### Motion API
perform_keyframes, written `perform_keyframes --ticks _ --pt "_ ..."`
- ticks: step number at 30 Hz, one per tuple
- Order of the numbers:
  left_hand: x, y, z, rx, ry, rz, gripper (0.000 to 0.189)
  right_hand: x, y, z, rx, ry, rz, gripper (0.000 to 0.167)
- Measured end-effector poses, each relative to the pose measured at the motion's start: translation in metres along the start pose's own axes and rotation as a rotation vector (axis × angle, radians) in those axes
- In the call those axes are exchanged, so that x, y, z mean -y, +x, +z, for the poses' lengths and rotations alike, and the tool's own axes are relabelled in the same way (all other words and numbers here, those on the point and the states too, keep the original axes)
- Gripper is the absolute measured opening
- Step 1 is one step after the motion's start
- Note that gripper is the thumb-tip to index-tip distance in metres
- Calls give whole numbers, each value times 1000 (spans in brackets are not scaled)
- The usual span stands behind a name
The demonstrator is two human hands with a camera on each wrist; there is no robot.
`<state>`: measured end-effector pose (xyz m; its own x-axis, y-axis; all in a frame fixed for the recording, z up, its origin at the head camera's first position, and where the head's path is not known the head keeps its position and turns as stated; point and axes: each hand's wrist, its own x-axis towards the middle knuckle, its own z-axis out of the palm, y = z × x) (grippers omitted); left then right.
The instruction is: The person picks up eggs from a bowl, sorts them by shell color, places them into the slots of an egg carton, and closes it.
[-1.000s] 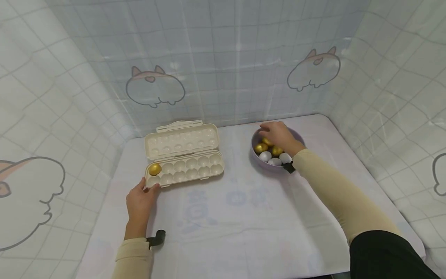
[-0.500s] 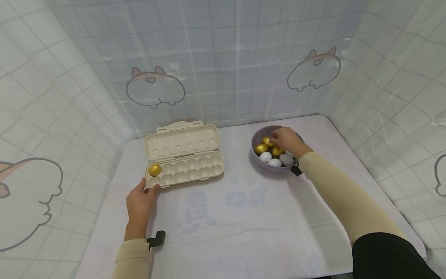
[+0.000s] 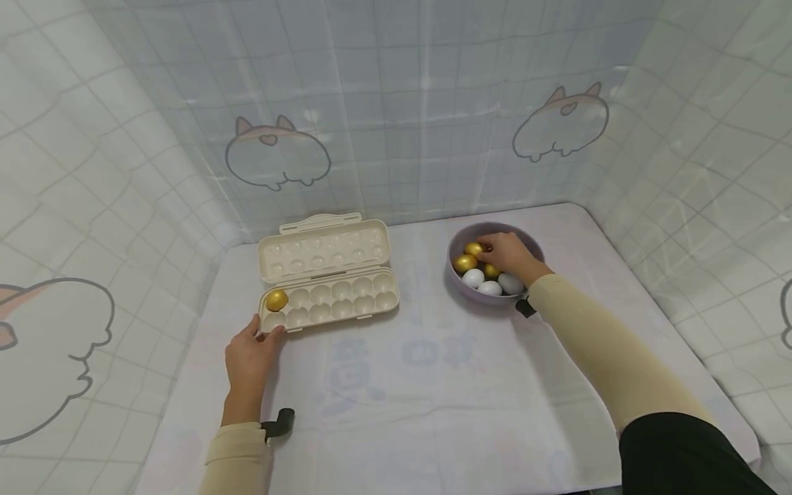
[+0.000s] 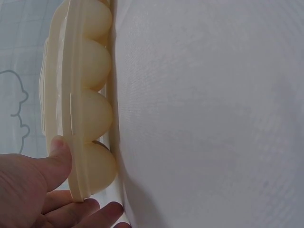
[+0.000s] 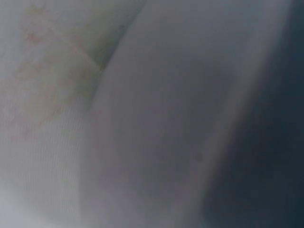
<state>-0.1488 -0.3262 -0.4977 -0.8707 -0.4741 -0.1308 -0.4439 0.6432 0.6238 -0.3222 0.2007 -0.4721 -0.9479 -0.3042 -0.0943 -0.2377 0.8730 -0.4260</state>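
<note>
Right grip (image 3: 509, 253) has shifted rightward, gold egg (image 3: 473, 249) at its fingertips, hold unclear; left grip (image 3: 249, 352) pinches egg carton (image 3: 331, 298) corner.

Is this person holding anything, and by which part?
The left hand grips the egg carton by its near left corner. The right hand is at a golden egg in the bowl; whether gripping, I cannot tell.

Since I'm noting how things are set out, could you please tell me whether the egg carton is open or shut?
The egg carton is open: its lid is folded back, leaving one gold egg exposed.
</note>
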Motion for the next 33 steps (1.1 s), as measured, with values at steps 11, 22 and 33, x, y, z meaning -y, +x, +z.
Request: perform_keyframes --ticks 11,22,33 --pt "0 -1 1 11 3 -17 80 -1 7 6 17 27 37 51" --pt "-3 -3 -1 -3 -9 1 78 1 6 4 6 16 36 48" --pt "1 2 -2 4 10 -2 79 6 9 7 25 -25 -4 45"
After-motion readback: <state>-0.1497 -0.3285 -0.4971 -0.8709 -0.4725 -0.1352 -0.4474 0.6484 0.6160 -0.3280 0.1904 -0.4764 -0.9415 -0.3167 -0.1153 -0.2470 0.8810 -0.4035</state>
